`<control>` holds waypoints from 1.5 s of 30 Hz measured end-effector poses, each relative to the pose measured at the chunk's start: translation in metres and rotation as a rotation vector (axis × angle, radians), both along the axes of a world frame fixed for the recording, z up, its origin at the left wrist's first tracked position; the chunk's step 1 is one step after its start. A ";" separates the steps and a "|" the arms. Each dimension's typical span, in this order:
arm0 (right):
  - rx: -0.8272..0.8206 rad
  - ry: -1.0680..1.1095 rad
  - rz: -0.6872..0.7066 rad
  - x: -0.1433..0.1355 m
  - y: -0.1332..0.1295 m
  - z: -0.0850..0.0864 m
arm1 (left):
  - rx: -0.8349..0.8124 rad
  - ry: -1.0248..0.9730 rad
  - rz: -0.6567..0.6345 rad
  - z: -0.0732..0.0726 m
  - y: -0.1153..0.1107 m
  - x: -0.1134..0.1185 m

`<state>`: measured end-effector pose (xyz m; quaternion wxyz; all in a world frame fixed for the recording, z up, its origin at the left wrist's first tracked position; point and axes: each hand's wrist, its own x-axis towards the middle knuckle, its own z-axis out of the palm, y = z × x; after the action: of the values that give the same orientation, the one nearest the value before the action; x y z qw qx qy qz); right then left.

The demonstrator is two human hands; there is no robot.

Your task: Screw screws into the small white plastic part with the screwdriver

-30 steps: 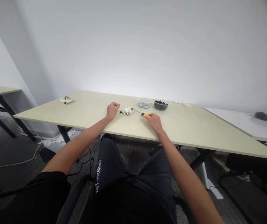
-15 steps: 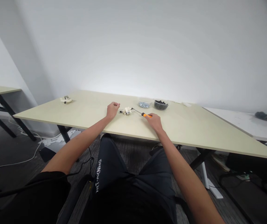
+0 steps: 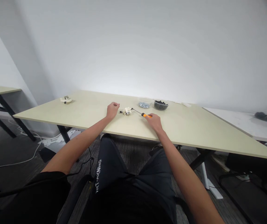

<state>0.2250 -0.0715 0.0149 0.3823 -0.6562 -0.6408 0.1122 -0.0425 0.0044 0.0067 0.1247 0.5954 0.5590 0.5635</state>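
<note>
On the pale tabletop (image 3: 194, 130), in the head view, a small white assembly (image 3: 127, 111) is shown near the front edge, between the two hands; it is taken as the centre of the clock, with twelve pointing away from the wearer. Dark pieces are seen at its nine and its two to three o'clock sides, the latter being met by the tip of a screwdriver (image 3: 144, 114). The work is judged to be partway along: parts are gathered on the assembly, but whether the piece at the tip is fully fastened, and how much remains, cannot be told at this scale. A second white assembly (image 3: 66, 100) is set far off, between nine and ten o'clock; whether it is finished is likewise not shown.

The fingers of the right hand (image 3: 155, 122), at between three and four o'clock, are closed around the orange and black handle, with the shaft directed inward. The left hand (image 3: 112, 110) is placed at nine o'clock, beside the assembly and apart from it, with its fingers curled; whether anything is pinched between them cannot be told.

Silvery pieces (image 3: 144, 105) are contained in a clear dish at two o'clock, and black pieces (image 3: 160, 105) in a clear bowl beyond, nearer three.
</note>
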 end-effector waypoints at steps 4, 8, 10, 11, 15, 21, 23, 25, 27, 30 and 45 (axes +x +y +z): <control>0.001 0.006 -0.004 0.001 0.001 -0.002 | 0.011 -0.027 -0.006 0.000 -0.001 0.000; 0.004 0.010 -0.005 0.001 0.002 -0.003 | -0.014 -0.049 -0.030 0.000 -0.003 0.000; 0.003 0.010 -0.003 0.001 0.001 -0.002 | -0.018 -0.055 -0.039 0.000 -0.005 0.000; 0.000 0.010 -0.004 0.001 0.001 -0.002 | -0.015 -0.056 -0.036 0.001 -0.005 0.000; -0.011 0.003 -0.005 0.000 0.000 0.000 | -0.001 -0.049 -0.006 0.002 -0.005 0.000; -0.030 0.001 -0.011 -0.001 -0.002 0.003 | 0.004 -0.039 -0.019 0.000 -0.002 0.000; -0.028 -0.001 -0.009 -0.001 -0.002 0.003 | 0.003 -0.036 -0.018 -0.001 -0.002 -0.001; -0.025 -0.004 -0.006 -0.001 -0.001 0.002 | 0.007 -0.029 -0.014 0.000 -0.002 -0.001; -0.025 -0.003 -0.008 -0.001 -0.001 0.001 | 0.013 -0.024 -0.010 0.001 -0.003 0.000; -0.024 -0.002 -0.011 -0.001 -0.001 0.001 | 0.016 -0.018 -0.005 0.002 -0.005 0.001; -0.028 -0.002 -0.006 -0.002 -0.002 0.002 | 0.011 -0.029 -0.014 0.001 -0.003 0.000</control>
<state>0.2234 -0.0737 0.0170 0.3727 -0.6635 -0.6376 0.1196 -0.0428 0.0009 0.0078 0.1333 0.5917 0.5500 0.5741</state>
